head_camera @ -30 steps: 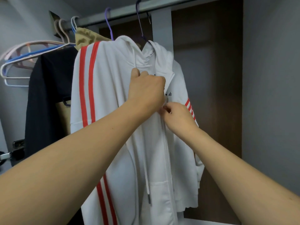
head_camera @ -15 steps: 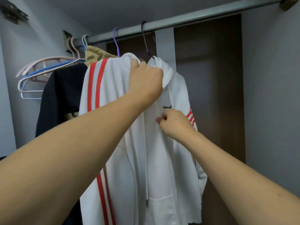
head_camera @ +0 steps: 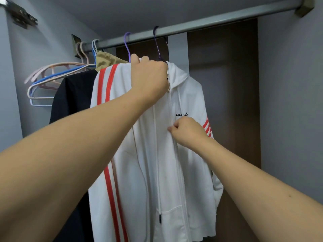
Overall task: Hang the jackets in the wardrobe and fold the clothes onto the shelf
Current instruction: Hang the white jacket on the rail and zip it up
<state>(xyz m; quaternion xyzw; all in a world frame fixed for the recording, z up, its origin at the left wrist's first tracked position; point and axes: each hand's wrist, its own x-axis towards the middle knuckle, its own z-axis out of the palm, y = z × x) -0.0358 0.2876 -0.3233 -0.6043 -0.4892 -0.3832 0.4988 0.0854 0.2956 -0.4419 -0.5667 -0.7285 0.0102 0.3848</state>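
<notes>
A white hooded jacket (head_camera: 150, 154) with red stripes hangs from a dark purple hanger (head_camera: 156, 42) on the metal wardrobe rail (head_camera: 218, 20). Its zipper is closed up to the collar. My left hand (head_camera: 148, 77) grips the jacket's collar just below the hanger hook, fingers curled into the fabric. My right hand (head_camera: 187, 131) pinches the front of the jacket beside the zipper line, at chest height under the black lettering.
Left of the white jacket hang a black garment (head_camera: 73, 100), a tan garment (head_camera: 106, 60) on a light purple hanger (head_camera: 127, 44), and several empty pink, blue and white hangers (head_camera: 52, 79). Grey wardrobe walls close both sides; a brown back panel (head_camera: 227, 84) is behind.
My left hand has travelled up the jacket front from chest height to the collar, and the zipper now shows closed below it. My right hand kept its pinch at chest height. My view tilted upward.
</notes>
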